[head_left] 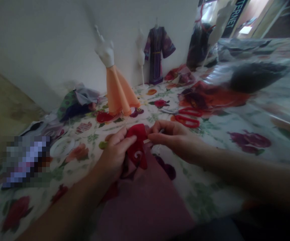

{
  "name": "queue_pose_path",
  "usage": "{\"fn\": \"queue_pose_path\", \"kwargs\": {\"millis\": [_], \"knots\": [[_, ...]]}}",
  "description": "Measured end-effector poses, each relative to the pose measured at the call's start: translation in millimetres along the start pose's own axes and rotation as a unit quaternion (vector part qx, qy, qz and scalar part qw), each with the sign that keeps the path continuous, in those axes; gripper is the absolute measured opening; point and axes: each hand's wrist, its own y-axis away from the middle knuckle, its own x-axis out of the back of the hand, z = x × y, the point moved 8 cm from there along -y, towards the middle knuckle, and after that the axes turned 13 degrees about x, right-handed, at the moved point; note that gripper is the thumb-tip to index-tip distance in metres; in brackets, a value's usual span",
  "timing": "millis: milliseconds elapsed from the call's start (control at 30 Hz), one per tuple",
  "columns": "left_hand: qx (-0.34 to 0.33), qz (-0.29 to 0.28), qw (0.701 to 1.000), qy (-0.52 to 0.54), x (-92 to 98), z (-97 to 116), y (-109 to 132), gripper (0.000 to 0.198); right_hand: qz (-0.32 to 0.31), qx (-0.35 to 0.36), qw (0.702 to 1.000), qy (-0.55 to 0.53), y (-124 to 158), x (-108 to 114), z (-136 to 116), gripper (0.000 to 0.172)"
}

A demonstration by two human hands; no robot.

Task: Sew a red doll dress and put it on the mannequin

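Observation:
My left hand [121, 144] is closed on a piece of red fabric [138, 155] with a pale curl pattern, thumb on top. From it a mauve cloth [150, 201] hangs toward me over the table's near side. My right hand [168, 134] is pinched at the red fabric's right edge. Something thin and pale shows by its fingertips, too small and blurred to name. Beyond the hands, red-handled scissors [188, 121] lie on the table.
A small white dress form [106, 50] wears an orange skirt [119, 93]. Behind stand a bare form [141, 47] and one in a purple robe [157, 53]. Cloth scraps [215, 95] lie right, more [76, 100] left. A white ring-shaped roll [61, 145] lies on the flowered tablecloth [84, 180].

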Motion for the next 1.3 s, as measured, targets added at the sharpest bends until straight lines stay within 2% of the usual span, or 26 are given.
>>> {"fn": "queue_pose_path", "kwargs": {"millis": [433, 633, 900, 1033, 1300], "knots": [[0.015, -0.005, 1.0, 0.015, 0.6, -3.9, 0.7, 0.021, 0.001, -0.008, 1.0, 0.025, -0.6, 1.7, 1.4, 0.029], [0.011, -0.002, 1.0, 0.017, -0.3, -2.2, -0.2, 0.023, 0.001, 0.011, 1.0, -0.018, -0.9, 0.8, -1.3, 0.028], [0.028, 0.005, 0.999, 0.025, -1.7, -0.9, 1.6, 0.03, 0.015, 0.039, 0.999, -0.003, -2.1, 5.7, -6.1, 0.026], [0.016, -0.001, 1.0, 0.02, -0.4, -2.0, 0.5, 0.025, -0.01, 0.025, 1.0, -0.005, -2.0, 0.9, -2.7, 0.025], [0.016, -0.007, 1.0, 0.022, -0.7, -3.1, -0.1, 0.024, -0.006, 0.008, 1.0, 0.008, -0.8, 0.7, 0.2, 0.026]]}}
